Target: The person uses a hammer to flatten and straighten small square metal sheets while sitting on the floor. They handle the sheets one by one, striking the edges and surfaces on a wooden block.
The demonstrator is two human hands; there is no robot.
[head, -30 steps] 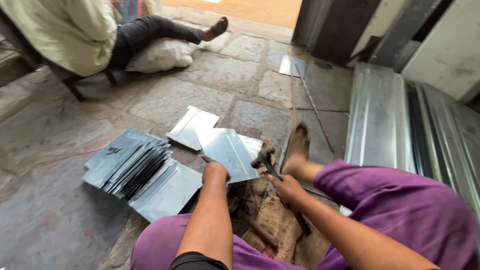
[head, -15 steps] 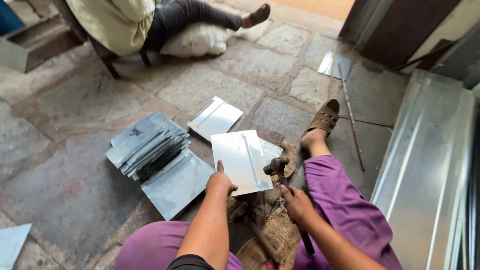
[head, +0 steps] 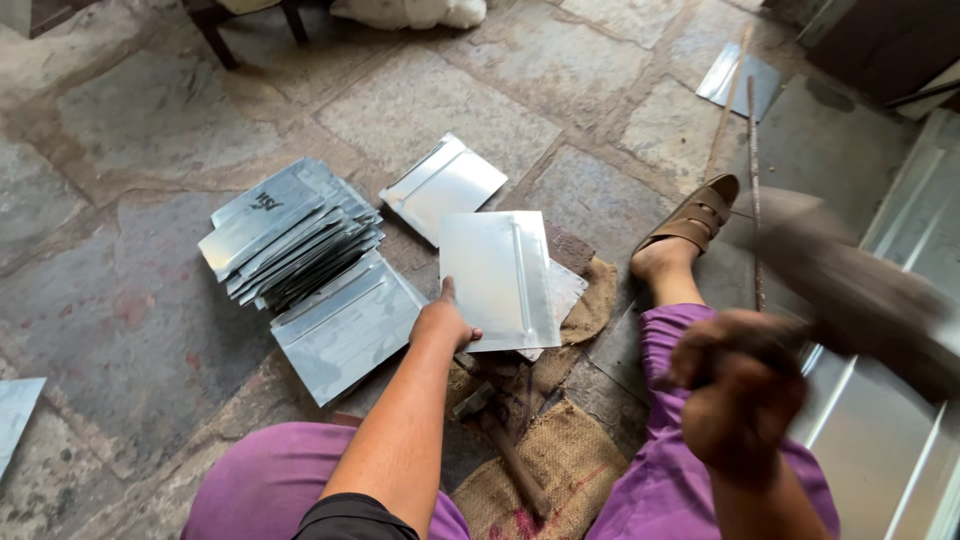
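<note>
My left hand [head: 445, 325] presses on the near left corner of a shiny square metal sheet [head: 500, 275] with a raised rib, lying on a block over burlap. My right hand [head: 740, 400] is raised at the right, blurred by motion and shut on the handle of a dark wooden mallet [head: 850, 290], whose head is up above my right leg. A second hammer [head: 500, 440] lies on the burlap sack [head: 565, 460] between my knees, touched by neither hand.
A stack of several similar sheets [head: 290, 230] sits left of the work, with single sheets in front [head: 345, 325] and behind [head: 445, 185]. My sandalled foot [head: 695, 215] rests beside thin rods [head: 752, 150]. Long ribbed metal sheeting [head: 900, 430] lies along the right.
My right hand has swung up and to the right from beside the sheet, carrying the mallet. My left hand stays on the sheet's corner. The view has tilted down.
</note>
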